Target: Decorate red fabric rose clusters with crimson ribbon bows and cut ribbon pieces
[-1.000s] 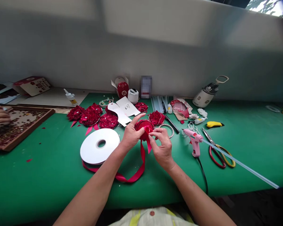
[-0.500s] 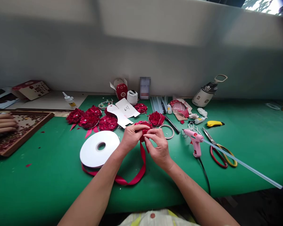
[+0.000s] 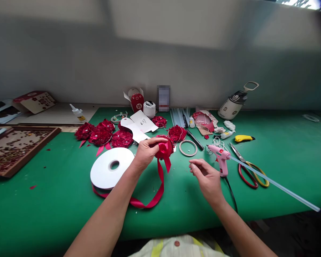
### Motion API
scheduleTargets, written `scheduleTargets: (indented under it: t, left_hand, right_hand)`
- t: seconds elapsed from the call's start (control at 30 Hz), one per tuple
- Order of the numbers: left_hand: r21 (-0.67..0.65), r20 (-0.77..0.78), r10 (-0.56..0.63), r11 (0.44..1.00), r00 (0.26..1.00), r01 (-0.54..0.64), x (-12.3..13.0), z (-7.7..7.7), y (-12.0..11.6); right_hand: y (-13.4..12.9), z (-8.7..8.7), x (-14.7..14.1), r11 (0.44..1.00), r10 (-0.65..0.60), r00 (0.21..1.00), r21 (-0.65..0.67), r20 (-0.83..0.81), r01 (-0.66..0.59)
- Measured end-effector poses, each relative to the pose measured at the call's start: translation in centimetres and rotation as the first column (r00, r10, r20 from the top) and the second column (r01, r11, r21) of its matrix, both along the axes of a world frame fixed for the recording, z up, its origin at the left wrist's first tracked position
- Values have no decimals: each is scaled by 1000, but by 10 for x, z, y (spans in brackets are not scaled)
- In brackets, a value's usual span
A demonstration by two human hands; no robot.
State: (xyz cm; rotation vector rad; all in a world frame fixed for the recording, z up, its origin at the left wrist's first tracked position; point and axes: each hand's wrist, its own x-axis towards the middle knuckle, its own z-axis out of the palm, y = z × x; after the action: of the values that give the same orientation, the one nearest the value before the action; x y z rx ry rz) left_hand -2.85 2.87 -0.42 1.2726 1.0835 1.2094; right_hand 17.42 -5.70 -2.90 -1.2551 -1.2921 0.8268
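Over the green table (image 3: 182, 207), our left hand (image 3: 146, 152) pinches a red flower (image 3: 166, 149); our right hand (image 3: 208, 178) half-curls, its grip unclear.

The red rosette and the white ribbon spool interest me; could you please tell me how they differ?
The red rosette is deep red, while the white ribbon spool shows a white face. The rosette is held in the left hand's grip; the spool lies on the green table. The spool is larger than the rosette. Both look round, with red ribbon trailing from each.
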Motion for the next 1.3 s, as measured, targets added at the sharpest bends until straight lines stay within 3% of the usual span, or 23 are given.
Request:
scheduleTargets:
  t: [0.17,0.3,0.43,0.77,1.13,1.23,1.3]
  left_hand:
    - [-71,218,2,997,976,14,4,-8,2]
    - [-116,266,27,993,964,4,5,-12,5]
    - [-77,241,26,997,970,-7,4,-11,5]
    - [26,209,-12,1000,978,6,0,-7,3]
    - [7,175,22,1000,984,-23,3,-6,2]
    - [35,135,7,999,991,-12,4,-5,2]
    - [59,113,-3,998,994,-4,5,-7,1]
  right_hand:
    - [17,-1,-18,971,116,991,-203,-69,-128]
    - [26,2,-43,946,209,970,-225,-127,-233]
    - [25,1,-56,941,219,954,-213,-206,-262]
    - [22,-1,-58,943,194,941,-210,-278,-257]
    - [18,-10,-55,948,192,951,-204,-244,-244]
    - [22,-6,-48,972,132,973,-166,-189,-164]
    - [26,1,-42,995,70,993,-66,-100,-77]
